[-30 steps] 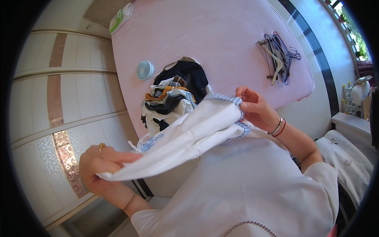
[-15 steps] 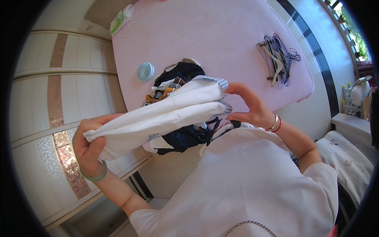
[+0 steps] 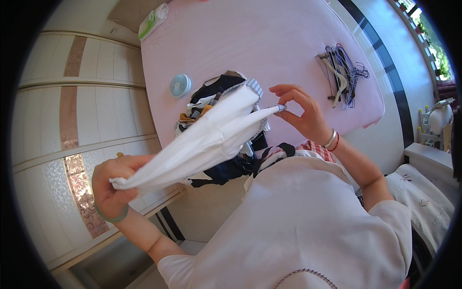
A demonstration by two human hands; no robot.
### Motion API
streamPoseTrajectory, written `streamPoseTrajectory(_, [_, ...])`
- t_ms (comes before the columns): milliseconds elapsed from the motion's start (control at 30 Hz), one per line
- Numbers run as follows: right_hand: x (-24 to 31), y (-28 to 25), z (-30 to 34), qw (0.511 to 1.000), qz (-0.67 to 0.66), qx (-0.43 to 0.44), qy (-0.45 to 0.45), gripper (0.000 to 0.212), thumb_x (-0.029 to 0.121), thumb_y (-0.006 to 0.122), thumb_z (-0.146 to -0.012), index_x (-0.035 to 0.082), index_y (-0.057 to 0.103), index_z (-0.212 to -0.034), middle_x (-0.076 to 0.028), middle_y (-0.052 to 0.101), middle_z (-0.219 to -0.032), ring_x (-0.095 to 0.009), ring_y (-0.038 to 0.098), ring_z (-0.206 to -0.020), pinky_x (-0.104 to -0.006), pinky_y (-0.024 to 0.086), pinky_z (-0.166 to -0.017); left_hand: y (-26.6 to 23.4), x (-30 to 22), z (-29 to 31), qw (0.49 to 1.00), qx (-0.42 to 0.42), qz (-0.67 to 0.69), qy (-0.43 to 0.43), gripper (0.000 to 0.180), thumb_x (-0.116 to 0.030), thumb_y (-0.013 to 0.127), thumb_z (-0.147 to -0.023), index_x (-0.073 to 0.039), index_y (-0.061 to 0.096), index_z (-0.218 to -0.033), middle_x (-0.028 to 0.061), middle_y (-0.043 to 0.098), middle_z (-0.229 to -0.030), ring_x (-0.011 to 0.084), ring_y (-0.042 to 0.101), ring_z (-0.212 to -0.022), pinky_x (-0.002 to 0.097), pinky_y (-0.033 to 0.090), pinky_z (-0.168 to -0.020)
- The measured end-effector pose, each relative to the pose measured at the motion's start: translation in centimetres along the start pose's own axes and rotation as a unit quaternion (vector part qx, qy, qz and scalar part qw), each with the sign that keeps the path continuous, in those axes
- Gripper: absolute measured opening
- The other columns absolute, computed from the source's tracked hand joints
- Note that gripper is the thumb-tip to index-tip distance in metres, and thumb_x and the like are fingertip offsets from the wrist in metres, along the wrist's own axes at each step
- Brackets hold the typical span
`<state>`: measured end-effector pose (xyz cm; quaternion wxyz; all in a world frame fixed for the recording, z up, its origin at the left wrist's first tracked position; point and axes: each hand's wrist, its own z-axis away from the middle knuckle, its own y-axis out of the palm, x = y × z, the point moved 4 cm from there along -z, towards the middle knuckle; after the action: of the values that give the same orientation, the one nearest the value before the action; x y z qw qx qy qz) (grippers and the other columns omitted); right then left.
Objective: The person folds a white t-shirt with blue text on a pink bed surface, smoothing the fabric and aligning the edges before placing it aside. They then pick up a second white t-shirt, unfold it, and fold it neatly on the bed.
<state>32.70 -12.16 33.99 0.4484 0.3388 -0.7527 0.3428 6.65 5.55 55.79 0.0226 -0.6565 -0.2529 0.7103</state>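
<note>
A white garment [image 3: 211, 132] with blue checked trim is stretched between my hands, above the near edge of the bed. My left hand [image 3: 114, 185] grips its gathered end at the left. On the right, my right hand [image 3: 305, 113] pinches a corner of the checked trim between thumb and forefinger, its other fingers raised. Another part of the trimmed edge hangs loose beside that pinch. Beneath the garment lies a pile of dark and coloured clothes [image 3: 219, 86], partly covered by it. What kind of garment it is, I cannot tell.
The bed has a pink sheet [image 3: 250, 38]. A small light-blue fan [image 3: 180, 85] stands left of the clothes pile. A bundle of hangers [image 3: 341, 77] lies at the bed's right side. A white and green package [image 3: 154, 20] sits at the far left corner. Wardrobe doors [image 3: 101, 111] line the left.
My right hand has closed on a corner of the checked trim and drawn it away from the other edge. The garment's folds have spread, and my left hand has shifted slightly.
</note>
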Motion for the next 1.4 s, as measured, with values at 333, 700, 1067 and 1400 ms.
streamPoseTrajectory(333, [7.1, 0.1, -1.2, 0.971, 0.089, 0.189, -0.12, 0.093, 0.021, 0.085, -0.063, 0.009, 0.038, -0.142, -0.012, 0.043, -0.142, -0.03, 0.036, -0.134, -0.0506, 0.022, -0.111, 1.7, -1.1, -0.2, 0.993, 0.104, 0.03, 0.043, 0.014, -0.005, 0.064, -0.078, 0.004, 0.06, -0.088, 0.0371, 0.062, -0.105, 0.0279, 0.069, -0.074, 0.0297, 0.053, -0.064])
streamPoseTrajectory(700, [4.7, -2.9, -6.2, 0.951, 0.206, 0.14, -0.183, 0.022, 0.009, 0.075, -0.075, 0.006, 0.067, -0.095, -0.006, 0.066, -0.097, -0.023, 0.061, -0.095, -0.0416, 0.039, -0.101, 0.0, -0.3, 0.6, 0.973, -0.127, -0.193, 0.007, 0.017, -0.006, 0.066, -0.084, 0.001, 0.06, -0.099, 0.0198, 0.067, -0.107, 0.0191, 0.064, -0.091, 0.0289, 0.049, -0.083])
streamPoseTrajectory(1067, [5.5, -6.6, -8.8, 0.969, 0.211, 0.048, -0.118, 0.013, 0.005, 0.065, -0.086, 0.004, 0.067, -0.099, -0.008, 0.068, -0.086, -0.017, 0.064, -0.074, -0.0255, 0.051, -0.07, 1.4, 3.2, -0.4, 0.912, -0.281, -0.291, 0.07, 0.014, -0.006, 0.071, -0.082, -0.003, 0.064, -0.094, 0.0031, 0.063, -0.086, 0.0121, 0.056, -0.076, 0.0239, 0.046, -0.07])
streamPoseTrajectory(1400, [3.8, -9.7, -0.4, 0.961, 0.233, 0.15, 0.014, 0.026, -0.011, 0.058, -0.077, 0.003, 0.069, -0.096, -0.009, 0.07, -0.099, -0.024, 0.067, -0.089, -0.0304, 0.053, -0.079, 10.1, 5.1, 0.5, 0.994, 0.108, 0.022, -0.011, 0.022, -0.018, 0.072, -0.083, 0.001, 0.067, -0.093, 0.011, 0.069, -0.089, 0.0243, 0.066, -0.076, 0.0311, 0.052, -0.064])
